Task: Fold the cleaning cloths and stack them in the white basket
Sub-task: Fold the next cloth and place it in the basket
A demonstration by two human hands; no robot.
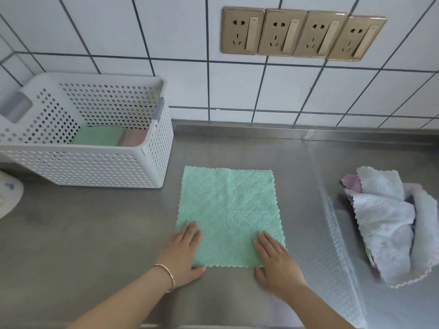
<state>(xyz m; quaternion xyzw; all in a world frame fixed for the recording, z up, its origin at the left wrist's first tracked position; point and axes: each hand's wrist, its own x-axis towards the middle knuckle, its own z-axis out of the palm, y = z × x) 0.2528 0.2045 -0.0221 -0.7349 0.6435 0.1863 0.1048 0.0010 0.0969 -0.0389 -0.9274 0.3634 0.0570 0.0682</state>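
A mint-green cleaning cloth (pixel 228 210) lies spread flat on the steel counter in the middle. My left hand (pixel 184 252) rests flat on its near left corner, fingers straight. My right hand (pixel 275 260) lies flat on its near right corner, fingers straight too. The white perforated basket (pixel 99 167) stands at the back left; inside it lie a folded green cloth (pixel 97 136) and a folded pink cloth (pixel 134 137) side by side. A crumpled heap of pale lilac and pink cloths (pixel 394 222) lies at the right.
The steel counter (pixel 83 233) runs to a raised lip under a white tiled wall with a row of sockets (pixel 301 34). A white round object (pixel 9 195) shows at the left edge. A bubbled transparent sheet (pixel 337 233) covers the counter's right part.
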